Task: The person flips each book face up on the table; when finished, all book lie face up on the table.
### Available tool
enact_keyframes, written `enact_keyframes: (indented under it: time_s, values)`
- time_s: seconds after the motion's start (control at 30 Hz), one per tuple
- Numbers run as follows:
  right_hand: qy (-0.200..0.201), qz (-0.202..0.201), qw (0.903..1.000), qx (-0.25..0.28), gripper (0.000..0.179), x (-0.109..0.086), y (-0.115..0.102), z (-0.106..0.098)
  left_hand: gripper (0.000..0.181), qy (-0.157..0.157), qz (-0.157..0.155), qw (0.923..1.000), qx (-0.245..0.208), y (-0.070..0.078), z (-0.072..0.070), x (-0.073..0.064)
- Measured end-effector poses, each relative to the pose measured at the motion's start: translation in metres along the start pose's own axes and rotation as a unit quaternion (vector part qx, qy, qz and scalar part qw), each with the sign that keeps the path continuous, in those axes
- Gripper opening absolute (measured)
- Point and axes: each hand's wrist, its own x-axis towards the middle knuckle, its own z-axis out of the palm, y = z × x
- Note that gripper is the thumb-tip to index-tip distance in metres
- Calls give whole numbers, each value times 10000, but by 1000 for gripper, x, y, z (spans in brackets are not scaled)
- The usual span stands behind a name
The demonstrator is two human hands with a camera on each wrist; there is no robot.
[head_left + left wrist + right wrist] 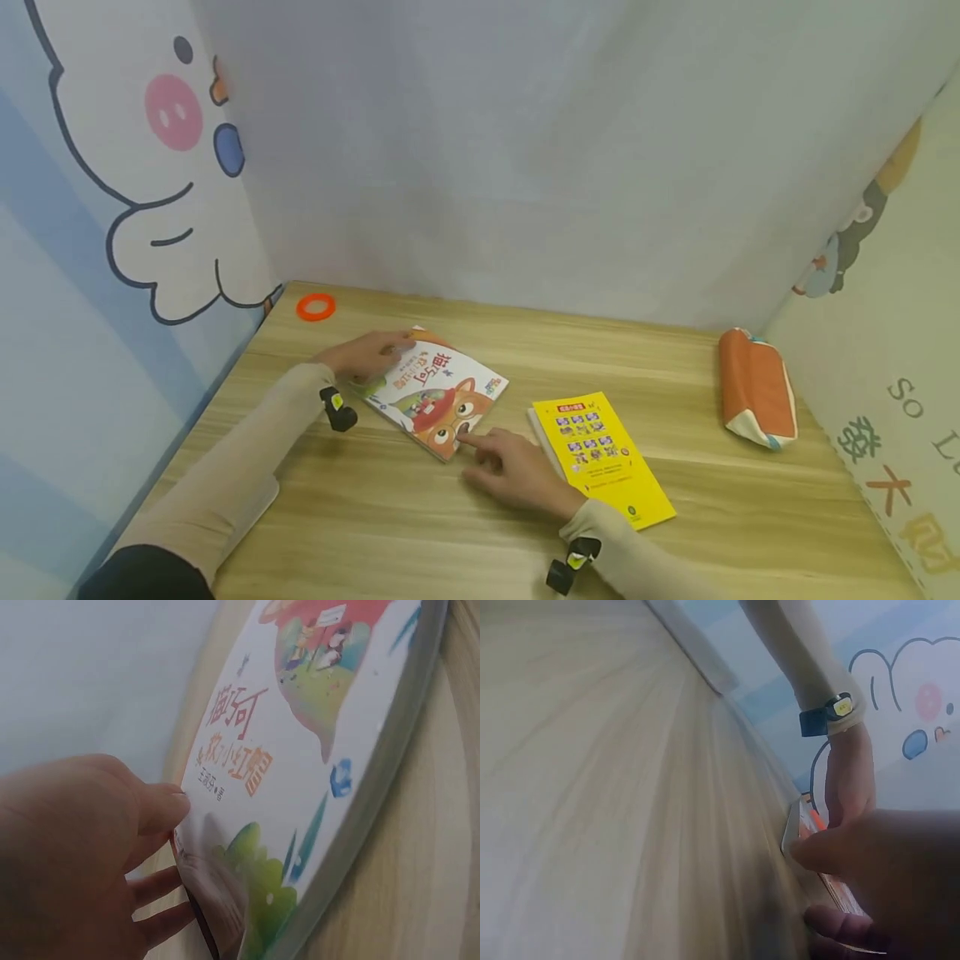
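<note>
A white picture book [420, 387] with a cartoon animal in a red hat lies on the wooden table. My left hand [369, 354] rests at its far left edge; in the left wrist view the fingertips [174, 806] touch the edge of the glossy cover. At the near corner of the book, my right hand [517, 471] reaches in with the index finger extended onto the animal's face. The right thumb stays lower, just off the book. In the right wrist view this hand [885, 870] covers most of the book.
Beside my right hand lies a yellow book [600, 458], on top of something white-edged. An orange ring [316, 307] sits in the back left corner, and an orange-brown pouch [759, 387] is at the right edge. Printed cloth walls [480, 167] enclose the table [360, 517].
</note>
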Motion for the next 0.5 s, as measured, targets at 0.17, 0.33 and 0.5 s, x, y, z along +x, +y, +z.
enact_keyframes:
  time_s: [0.17, 0.33, 0.5]
  values:
    - [-291, 147, 9991, -257, 45, 1, -8, -5, 50, -63, 252, 9979, 599, -3, 1, -3]
    - [-547, 383, 9976, -180, 45, 7, -13, -19, 49, 97, 327, 9978, 574, -10, 1, -10]
    - [-838, 335, 9955, -293, 42, 15, -12, -30, 48, 275, 441, 9949, 867, -16, 6, -26]
